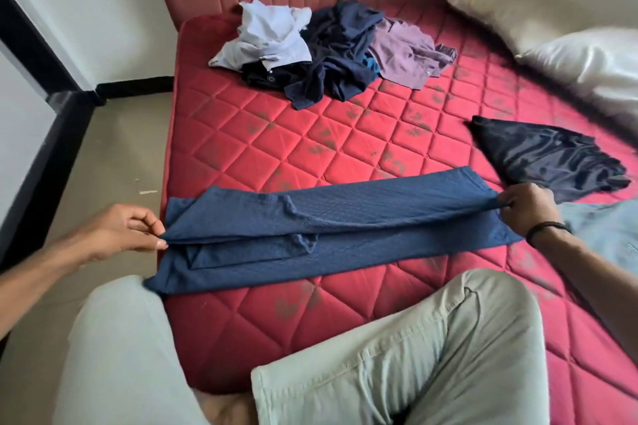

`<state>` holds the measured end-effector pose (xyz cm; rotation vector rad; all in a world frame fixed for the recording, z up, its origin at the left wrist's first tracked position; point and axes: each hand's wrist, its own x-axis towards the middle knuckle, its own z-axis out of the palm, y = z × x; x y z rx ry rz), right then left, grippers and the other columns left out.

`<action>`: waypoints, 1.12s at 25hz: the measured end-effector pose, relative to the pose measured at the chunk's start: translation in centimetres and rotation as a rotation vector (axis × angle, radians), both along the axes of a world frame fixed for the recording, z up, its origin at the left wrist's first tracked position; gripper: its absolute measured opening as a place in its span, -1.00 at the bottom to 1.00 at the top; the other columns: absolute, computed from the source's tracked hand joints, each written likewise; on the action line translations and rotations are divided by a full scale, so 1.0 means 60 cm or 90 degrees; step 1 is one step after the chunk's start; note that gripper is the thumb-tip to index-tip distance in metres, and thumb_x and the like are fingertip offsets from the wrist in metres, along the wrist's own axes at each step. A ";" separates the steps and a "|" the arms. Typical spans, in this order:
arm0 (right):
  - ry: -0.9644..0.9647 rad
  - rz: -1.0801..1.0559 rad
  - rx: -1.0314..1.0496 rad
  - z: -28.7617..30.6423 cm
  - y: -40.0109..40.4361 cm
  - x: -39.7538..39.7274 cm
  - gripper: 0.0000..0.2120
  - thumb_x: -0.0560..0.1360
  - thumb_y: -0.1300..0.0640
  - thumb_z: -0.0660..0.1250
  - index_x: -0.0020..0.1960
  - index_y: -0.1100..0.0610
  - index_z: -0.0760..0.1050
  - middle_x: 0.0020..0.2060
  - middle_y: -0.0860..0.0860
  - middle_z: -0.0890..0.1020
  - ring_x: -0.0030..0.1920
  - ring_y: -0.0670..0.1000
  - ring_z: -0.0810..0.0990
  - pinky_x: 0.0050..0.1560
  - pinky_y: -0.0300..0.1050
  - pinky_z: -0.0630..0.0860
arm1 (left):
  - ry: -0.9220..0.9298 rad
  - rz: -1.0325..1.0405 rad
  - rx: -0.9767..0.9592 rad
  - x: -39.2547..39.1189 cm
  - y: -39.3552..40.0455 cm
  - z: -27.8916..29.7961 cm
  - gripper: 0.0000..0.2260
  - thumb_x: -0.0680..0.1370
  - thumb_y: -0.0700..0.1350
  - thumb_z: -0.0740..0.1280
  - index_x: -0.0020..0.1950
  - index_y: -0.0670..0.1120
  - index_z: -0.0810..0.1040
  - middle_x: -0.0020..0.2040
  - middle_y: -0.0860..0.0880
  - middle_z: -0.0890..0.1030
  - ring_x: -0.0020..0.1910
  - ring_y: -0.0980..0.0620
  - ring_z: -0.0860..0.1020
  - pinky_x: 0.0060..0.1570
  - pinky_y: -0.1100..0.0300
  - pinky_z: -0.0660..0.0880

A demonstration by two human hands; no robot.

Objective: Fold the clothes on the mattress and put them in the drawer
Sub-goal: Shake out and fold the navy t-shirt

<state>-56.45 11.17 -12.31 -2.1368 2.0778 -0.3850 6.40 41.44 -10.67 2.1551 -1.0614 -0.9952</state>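
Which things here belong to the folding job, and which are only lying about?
Belong to the job:
blue garment, pinched at its ends by left hand and right hand
pile of unfolded clothes
black satin garment
light blue cloth
mattress

Lying about:
pillows

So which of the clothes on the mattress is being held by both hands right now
The blue textured garment, stretched flat in a long strip nearest the person. The left hand pinches one end, the right hand the other. The heaped clothes and the black satin piece lie untouched.
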 end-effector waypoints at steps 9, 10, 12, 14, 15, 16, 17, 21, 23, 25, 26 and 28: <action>0.146 0.064 0.077 -0.082 -0.010 -0.063 -0.73 0.21 0.03 0.41 -0.17 0.15 0.72 -0.23 0.29 0.69 -0.20 0.33 0.68 -0.15 0.21 0.62 | 0.002 -0.174 0.137 -0.003 0.022 -0.008 -0.65 0.21 -0.06 0.73 -0.06 0.08 0.75 -0.09 -0.03 0.76 -0.13 0.13 0.67 -0.12 0.30 0.57; 0.133 0.091 0.042 -0.078 -0.002 -0.031 -0.67 0.25 0.05 0.42 -0.08 0.23 0.71 -0.17 0.32 0.69 -0.17 0.36 0.67 -0.08 0.29 0.62 | 0.017 -0.148 0.150 -0.005 0.018 -0.003 -0.60 0.25 0.01 0.71 0.04 0.02 0.73 -0.07 -0.05 0.76 -0.13 0.10 0.66 -0.20 0.28 0.55; 0.085 0.136 -0.041 -0.035 0.051 0.085 -0.77 0.36 0.25 0.50 0.00 0.29 0.69 -0.10 0.36 0.68 -0.10 0.38 0.67 0.02 0.30 0.60 | -0.001 -0.076 0.138 -0.016 0.006 -0.003 -0.73 0.49 -0.04 0.56 0.14 -0.08 0.68 -0.06 -0.07 0.74 -0.19 0.06 0.62 -0.37 0.31 0.45; -0.023 0.225 -0.077 -0.002 0.107 0.198 -0.81 0.47 0.17 0.45 -0.01 0.27 0.70 -0.13 0.32 0.70 -0.10 0.33 0.69 0.01 0.19 0.59 | -0.025 -0.012 0.134 -0.034 -0.011 -0.015 -0.81 0.59 0.02 0.45 0.09 -0.08 0.68 -0.07 -0.05 0.71 -0.27 0.07 0.59 -0.43 0.30 0.38; -0.073 0.271 -0.059 0.005 0.131 0.250 -0.80 0.51 0.11 0.44 -0.02 0.24 0.70 -0.14 0.28 0.72 -0.10 0.29 0.71 -0.01 0.14 0.58 | -0.039 0.005 0.139 -0.044 -0.016 -0.022 -0.77 0.59 0.07 0.44 0.05 -0.08 0.69 -0.10 -0.05 0.70 -0.32 0.08 0.59 -0.45 0.29 0.36; -0.120 0.295 -0.017 0.002 0.149 0.298 -0.81 0.55 0.06 0.44 -0.03 0.19 0.71 -0.14 0.22 0.74 -0.09 0.24 0.72 -0.03 0.09 0.57 | -0.056 0.025 0.137 -0.052 -0.019 -0.029 -0.71 0.58 0.11 0.44 0.02 -0.12 0.70 -0.17 -0.05 0.68 -0.38 0.08 0.57 -0.48 0.28 0.33; -0.147 0.300 0.041 -0.002 0.169 0.346 -0.80 0.57 0.00 0.44 -0.04 0.14 0.71 -0.16 0.15 0.74 -0.09 0.18 0.72 -0.06 0.02 0.54 | -0.076 0.050 0.133 -0.059 -0.020 -0.034 -0.65 0.56 0.14 0.46 -0.01 -0.17 0.70 -0.28 -0.04 0.64 -0.47 0.09 0.53 -0.50 0.28 0.30; -0.246 0.269 0.210 -0.023 0.219 0.477 -0.70 0.51 -0.20 0.45 -0.14 0.05 0.67 -0.26 -0.03 0.69 -0.18 -0.01 0.63 -0.10 -0.14 0.44 | -0.032 0.151 0.073 -0.084 -0.016 -0.057 -0.59 0.49 0.10 0.54 -0.02 -0.27 0.66 -0.62 0.04 0.35 -0.65 0.06 0.27 -0.56 0.31 0.16; -0.289 0.232 0.236 -0.025 0.223 0.496 -0.82 0.42 -0.07 0.59 -0.13 0.00 0.68 -0.28 -0.08 0.69 -0.21 -0.09 0.63 -0.06 -0.17 0.51 | 0.028 0.199 0.025 -0.089 -0.009 -0.060 -0.66 0.52 -0.02 0.54 0.04 -0.30 0.66 -0.58 0.02 0.31 -0.68 0.11 0.22 -0.60 0.33 0.13; -0.308 0.229 0.266 -0.018 0.218 0.488 -0.87 0.38 0.10 0.62 -0.17 0.01 0.68 -0.35 -0.07 0.67 -0.32 -0.12 0.60 -0.14 -0.19 0.52 | 0.064 0.222 0.005 -0.086 0.000 -0.055 -0.74 0.54 -0.07 0.52 0.03 -0.27 0.67 -0.51 -0.02 0.33 -0.65 0.12 0.22 -0.58 0.35 0.13; -0.316 0.240 0.276 -0.015 0.216 0.480 -0.87 0.38 0.17 0.62 -0.18 0.03 0.68 -0.38 -0.06 0.66 -0.37 -0.13 0.57 -0.21 -0.22 0.52 | 0.071 0.215 0.001 -0.082 0.008 -0.053 -0.77 0.54 -0.06 0.52 0.01 -0.24 0.68 -0.48 -0.03 0.34 -0.63 0.11 0.24 -0.55 0.34 0.16; -0.316 0.266 0.296 -0.013 0.217 0.457 -0.87 0.39 0.27 0.60 -0.16 0.10 0.68 -0.39 -0.01 0.65 -0.43 -0.14 0.53 -0.34 -0.35 0.48 | 0.061 0.160 0.025 -0.080 0.025 -0.052 -0.79 0.51 -0.01 0.55 -0.07 -0.15 0.71 -0.45 -0.05 0.44 -0.56 0.07 0.32 -0.45 0.29 0.25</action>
